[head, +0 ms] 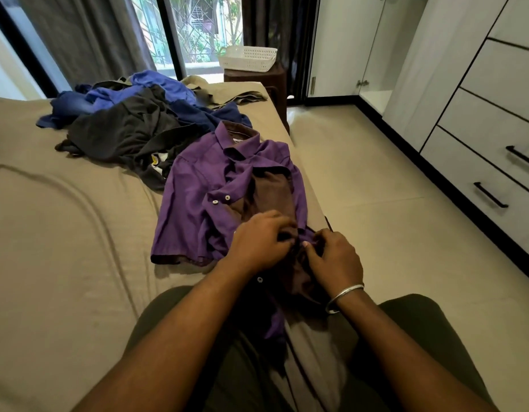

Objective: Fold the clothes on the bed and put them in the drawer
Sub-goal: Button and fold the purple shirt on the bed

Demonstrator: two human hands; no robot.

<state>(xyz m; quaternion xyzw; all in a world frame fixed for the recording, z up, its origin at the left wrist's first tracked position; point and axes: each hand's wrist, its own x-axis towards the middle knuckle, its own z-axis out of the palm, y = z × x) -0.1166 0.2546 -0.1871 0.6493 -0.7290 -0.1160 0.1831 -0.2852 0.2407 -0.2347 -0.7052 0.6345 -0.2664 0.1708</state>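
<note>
At the near right edge of the bed, purple shirt lies collar-away, front up, placket partly open so the brownish inside shows. Its lower hem hangs off the mattress toward the person's lap. Both hands meet at the lower placket: left hand has fingers curled down onto the left front edge, right hand pinches the opposite edge between thumb and fingertips — bangle on that wrist. Looks like buttoning or lining up the fronts before folding; exact button under the fingers is hidden.

To do this step well, I'd judge: keep the two placket edges matched at the hem so the front lies square, close one or two buttons only — enough to stop the fronts sliding. Then pull the hanging tail up onto the mattress; folding with fabric off the edge will drag the shirt askew. Smooth the bunched left sleeve flat first, creases there will set into the fold.

Rest of the job is far from done: pile of clothes, blue and black, sits unfolded further up the bed, touching the shirt's shoulder area. Drawers on the right wall unit look closed, well apart from the bed across the floor. White basket stands on a stool by the window.
</note>
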